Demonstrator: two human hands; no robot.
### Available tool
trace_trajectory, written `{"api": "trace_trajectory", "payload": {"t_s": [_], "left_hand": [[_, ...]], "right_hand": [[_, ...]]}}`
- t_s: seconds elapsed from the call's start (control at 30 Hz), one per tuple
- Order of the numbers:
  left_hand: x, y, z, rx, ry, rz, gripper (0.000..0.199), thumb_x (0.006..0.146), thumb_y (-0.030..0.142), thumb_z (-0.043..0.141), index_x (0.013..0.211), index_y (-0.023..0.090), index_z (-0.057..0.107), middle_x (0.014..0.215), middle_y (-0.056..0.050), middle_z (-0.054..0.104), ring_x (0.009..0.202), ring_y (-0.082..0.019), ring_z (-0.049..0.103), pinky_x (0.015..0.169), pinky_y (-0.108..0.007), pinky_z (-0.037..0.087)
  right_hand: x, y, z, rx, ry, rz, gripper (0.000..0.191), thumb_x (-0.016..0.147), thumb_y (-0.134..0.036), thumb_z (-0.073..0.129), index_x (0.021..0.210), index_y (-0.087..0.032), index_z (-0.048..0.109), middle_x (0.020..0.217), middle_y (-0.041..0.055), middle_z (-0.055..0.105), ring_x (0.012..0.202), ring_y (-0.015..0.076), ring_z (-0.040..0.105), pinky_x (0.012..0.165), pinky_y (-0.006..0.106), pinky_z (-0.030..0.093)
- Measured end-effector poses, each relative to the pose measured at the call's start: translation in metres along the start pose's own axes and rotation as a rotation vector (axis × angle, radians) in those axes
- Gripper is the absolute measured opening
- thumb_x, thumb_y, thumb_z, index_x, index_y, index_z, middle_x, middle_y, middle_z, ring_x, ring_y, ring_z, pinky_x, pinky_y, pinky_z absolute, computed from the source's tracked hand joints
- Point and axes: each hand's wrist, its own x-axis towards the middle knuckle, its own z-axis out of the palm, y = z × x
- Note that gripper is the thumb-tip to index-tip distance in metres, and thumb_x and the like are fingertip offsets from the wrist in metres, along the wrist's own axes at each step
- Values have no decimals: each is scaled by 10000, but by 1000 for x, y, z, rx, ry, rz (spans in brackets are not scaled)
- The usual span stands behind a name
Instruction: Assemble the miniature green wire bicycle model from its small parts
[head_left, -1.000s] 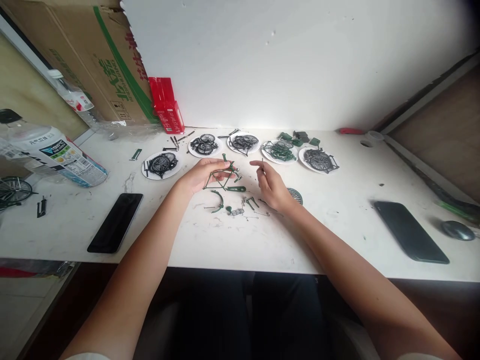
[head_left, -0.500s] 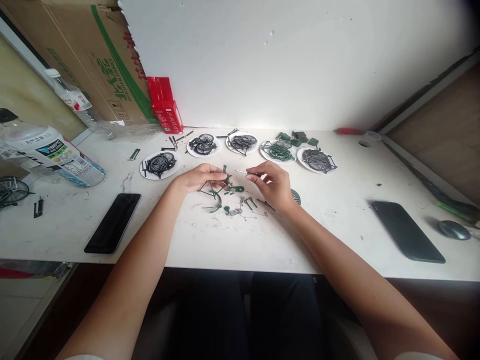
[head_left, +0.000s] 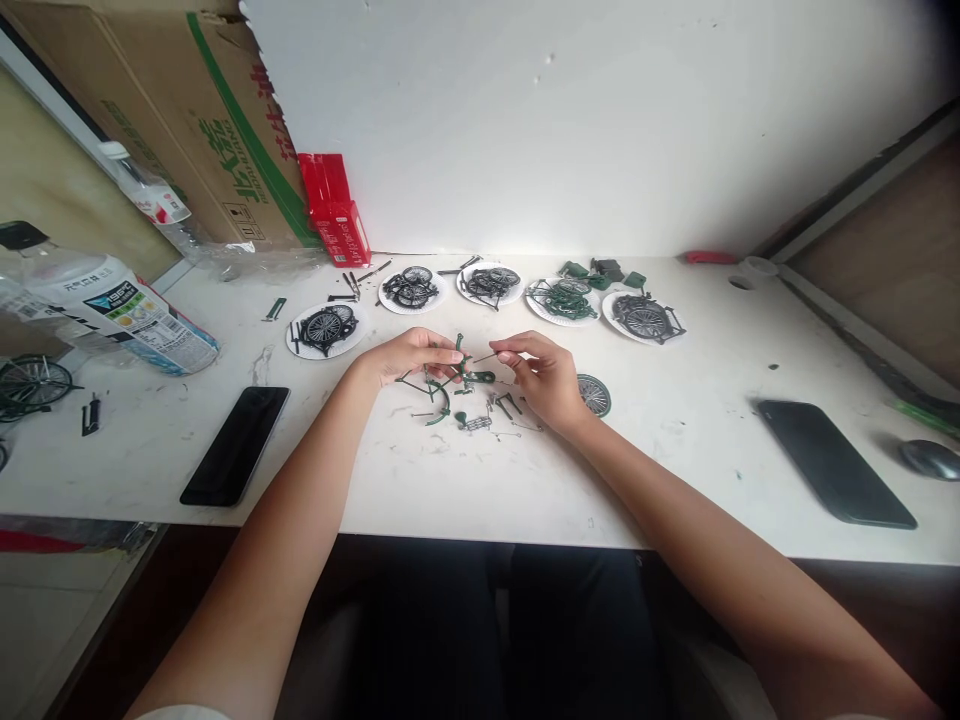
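Observation:
My left hand (head_left: pixel 411 358) is closed, its thumb and fingers pinching a green miniature bicycle frame (head_left: pixel 447 402) just above the table. Between the fingertips of my right hand (head_left: pixel 549 384) is a small screwdriver (head_left: pixel 486 357). Its thin metal shaft points left at the frame, with the tip close to it; whether they touch I cannot tell. Most of the screwdriver's handle is hidden by the fingers. Below the hands lie loose green and silver parts, among them a small metal rack-like piece (head_left: pixel 475 424). A small spoked wheel (head_left: pixel 595 396) lies beside my right wrist, partly covered.
Along the back stand paper plates with miniature bicycle parts, such as a plate of green parts (head_left: pixel 531 311). A phone (head_left: pixel 235 446) lies left, a dark flat slab (head_left: pixel 834 462) and a mouse (head_left: pixel 930 458) right. A large bottle (head_left: pixel 124 310), red box (head_left: pixel 337 215) and carton (head_left: pixel 232 130) stand back left.
My right hand has tilted the screwdriver, and its tip has come nearer the frame. The whole view has shifted slightly. My left hand keeps its hold on the frame.

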Motion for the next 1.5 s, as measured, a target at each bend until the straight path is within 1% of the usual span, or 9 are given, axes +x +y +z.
{"api": "trace_trajectory", "payload": {"t_s": [0.07, 0.13, 0.27, 0.33, 0.47, 0.7, 0.97, 1.13, 1.5], "left_hand": [[1, -1, 0, -10, 1, 9, 454, 811, 520, 901, 1063, 147, 844, 1103, -156, 825, 955, -220, 786, 792, -272, 543], [1, -1, 0, -12, -2, 12, 446, 810, 516, 902, 1049, 145, 839, 1087, -149, 827, 946, -213, 781, 792, -269, 538], [1, -1, 0, 14, -17, -6, 459, 845, 521, 873, 1105, 146, 827, 974, -143, 836, 893, -188, 761, 762, -255, 520], [1, -2, -1, 7, -21, 3, 456, 844, 512, 874, 1109, 144, 828, 962, -144, 836, 904, -193, 764, 775, -258, 525], [1, -2, 0, -9, -12, 8, 428, 824, 501, 891, 1053, 143, 835, 993, -143, 834, 940, -210, 778, 807, -268, 541], [0, 4, 5, -54, 13, 11, 406, 770, 472, 933, 966, 131, 831, 983, -136, 824, 902, -216, 786, 765, -262, 545], [-1, 4, 5, -48, 10, 7, 399, 787, 469, 922, 971, 127, 835, 957, -136, 825, 891, -198, 777, 780, -252, 547], [0, 3, 4, -39, 4, 11, 401, 800, 481, 914, 977, 130, 836, 963, -133, 828, 897, -198, 776, 792, -252, 548], [0, 4, 5, -12, -4, 5, 407, 818, 487, 896, 1003, 129, 844, 943, -149, 834, 847, -182, 756, 783, -257, 542]], "right_hand": [[-1, 0, 2, 11, 2, 27, 351, 985, -585, 735, 1047, -263, 859, 1025, 100, 809, 933, 265, 742, 861, 440, 617], [-2, 0, 2, 29, -1, 77, 359, 964, -591, 759, 1046, -256, 857, 1060, 99, 825, 944, 269, 753, 875, 444, 623], [-4, 1, 3, 62, -7, 165, 402, 936, -607, 781, 1073, -235, 850, 1070, 104, 832, 944, 274, 765, 799, 412, 629], [-4, 2, 4, 67, -19, 183, 415, 947, -607, 766, 1090, -225, 846, 1061, 107, 831, 940, 272, 769, 757, 393, 624], [-4, 4, 5, 96, -44, 183, 420, 987, -593, 713, 1117, -210, 827, 1063, 113, 822, 963, 267, 777, 733, 371, 619], [-4, 4, 6, 83, -38, 182, 381, 1007, -551, 689, 1094, -202, 814, 1050, 115, 812, 931, 255, 764, 644, 341, 587], [-4, 2, 5, 52, -22, 165, 387, 1010, -566, 689, 1094, -210, 816, 1044, 111, 808, 946, 250, 749, 725, 364, 613], [-4, 1, 5, 52, -21, 153, 428, 1001, -611, 684, 1097, -215, 813, 1055, 113, 806, 951, 254, 745, 758, 381, 623], [-3, 0, 4, 25, -11, 135, 425, 996, -620, 686, 1066, -221, 816, 1020, 110, 807, 923, 256, 743, 738, 380, 606]]}}
